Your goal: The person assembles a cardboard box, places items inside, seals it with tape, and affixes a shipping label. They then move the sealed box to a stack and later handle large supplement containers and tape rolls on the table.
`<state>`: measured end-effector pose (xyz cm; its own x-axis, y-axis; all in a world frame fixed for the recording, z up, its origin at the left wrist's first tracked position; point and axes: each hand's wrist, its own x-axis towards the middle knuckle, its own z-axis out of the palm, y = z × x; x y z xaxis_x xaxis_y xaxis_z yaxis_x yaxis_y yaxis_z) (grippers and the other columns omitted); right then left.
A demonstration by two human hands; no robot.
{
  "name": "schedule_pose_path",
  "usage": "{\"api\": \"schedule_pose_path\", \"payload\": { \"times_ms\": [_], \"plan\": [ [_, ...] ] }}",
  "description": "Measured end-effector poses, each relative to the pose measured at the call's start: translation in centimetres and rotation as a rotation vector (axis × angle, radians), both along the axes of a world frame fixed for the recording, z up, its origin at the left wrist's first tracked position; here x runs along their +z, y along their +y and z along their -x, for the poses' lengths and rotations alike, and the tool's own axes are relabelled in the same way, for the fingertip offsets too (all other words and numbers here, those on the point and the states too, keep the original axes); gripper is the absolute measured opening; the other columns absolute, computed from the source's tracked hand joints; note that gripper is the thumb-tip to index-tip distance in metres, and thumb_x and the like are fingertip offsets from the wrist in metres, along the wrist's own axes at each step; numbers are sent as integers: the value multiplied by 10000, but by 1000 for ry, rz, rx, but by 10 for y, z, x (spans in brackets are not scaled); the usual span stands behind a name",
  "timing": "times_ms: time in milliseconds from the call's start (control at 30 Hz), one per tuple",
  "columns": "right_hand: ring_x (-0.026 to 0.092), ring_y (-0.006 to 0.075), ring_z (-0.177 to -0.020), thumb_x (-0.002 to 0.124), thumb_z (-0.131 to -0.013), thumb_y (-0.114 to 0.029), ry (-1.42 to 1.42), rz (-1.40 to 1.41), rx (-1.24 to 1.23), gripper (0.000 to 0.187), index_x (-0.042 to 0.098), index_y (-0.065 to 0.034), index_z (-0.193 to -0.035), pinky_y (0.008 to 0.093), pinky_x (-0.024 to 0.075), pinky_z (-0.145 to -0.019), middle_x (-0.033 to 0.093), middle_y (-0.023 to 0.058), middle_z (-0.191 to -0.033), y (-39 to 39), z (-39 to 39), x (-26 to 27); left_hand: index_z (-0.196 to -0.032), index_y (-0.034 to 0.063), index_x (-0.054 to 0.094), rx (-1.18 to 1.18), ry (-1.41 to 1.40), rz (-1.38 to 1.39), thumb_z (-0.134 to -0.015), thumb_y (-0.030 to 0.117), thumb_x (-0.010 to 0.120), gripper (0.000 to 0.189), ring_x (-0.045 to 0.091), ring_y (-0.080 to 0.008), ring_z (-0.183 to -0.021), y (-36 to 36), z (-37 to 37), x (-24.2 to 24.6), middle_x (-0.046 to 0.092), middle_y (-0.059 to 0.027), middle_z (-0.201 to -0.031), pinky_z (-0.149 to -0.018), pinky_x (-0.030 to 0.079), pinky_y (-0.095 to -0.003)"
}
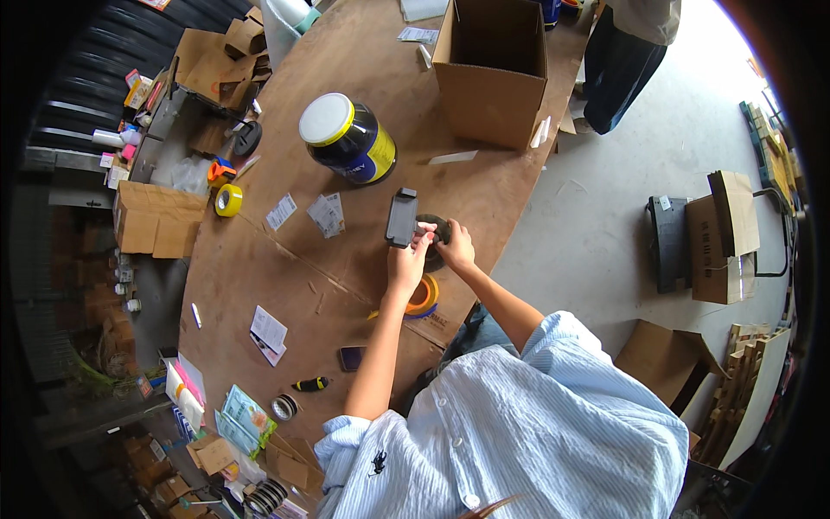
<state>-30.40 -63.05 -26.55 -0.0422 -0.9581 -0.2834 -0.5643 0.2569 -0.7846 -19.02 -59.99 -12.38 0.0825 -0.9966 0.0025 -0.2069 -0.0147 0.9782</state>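
Note:
My left hand [407,265] grips a dark grey bracket [402,218] that looks like a phone holder, its flat face turned up. A dark round piece [433,261], perhaps its base, lies just right of the bracket. My right hand [458,246] holds that round piece at its edge, the fingertips of both hands close together. Whether the two pieces are joined is hidden by my fingers. Below them, an orange-yellow tape roll [425,295] lies on the wooden table [350,272]. Ahead stands a large whey tub [353,139] with a white lid, beside several printed slips [326,215].
An open cardboard box [489,104] stands at the table's far right. On the left are a yellow tape roll [228,200] and an orange tape dispenser [221,172]. A phone [352,358] and a utility knife [312,384] lie near my left forearm. Another person [622,65] stands beyond the table edge.

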Motion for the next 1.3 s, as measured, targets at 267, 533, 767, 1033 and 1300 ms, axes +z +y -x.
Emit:
{"api": "schedule_pose_path", "payload": {
  "times_ms": [267,533,767,1033,1300],
  "plan": [
    [408,414,-1320,782,-755,-276,-12,-90,-7,657,580,-94,-1354,467,398,-1107,533,211,-1306,-10,24,2,-1460,-8,384,251,139,-378,-917,210,754,692,487,-279,-1325,16,-19,-64,463,-218,-1474,-1099,393,-394],
    [654,200,-1033,754,-881,-234,-290,-343,145,537,595,-38,-1356,342,487,-963,714,163,-1078,-14,38,-9,-1130,-36,660,605,-318,-424,-832,122,760,351,671,-323,-1057,-8,-31,-124,704,-182,-1094,-946,497,-414],
    [629,286,-1215,771,-854,-200,-347,-214,-62,679,499,-84,-1465,351,476,-1043,621,189,-1356,4,37,-19,-1296,-15,542,527,-289,-734,-795,103,744,553,572,-297,-1252,-31,-51,-204,599,-212,-1312,-1055,436,-369],
    [369,263,-1461,800,-839,-191,-410,-171,69,761,443,-10,-1486,394,378,-1154,436,218,-1536,5,43,-25,-1466,87,377,371,173,-611,-898,80,690,648,584,-240,-1208,-13,-46,-202,563,-129,-1377,-1002,503,-407],
    [658,258,-1099,808,-831,-275,-605,-160,-155,684,519,-44,-1407,363,501,-986,669,154,-1246,13,34,-37,-1374,206,436,439,218,-941,-822,46,702,634,632,-298,-1125,-20,-48,-156,584,-119,-1290,-824,551,-516]
  ]
}}
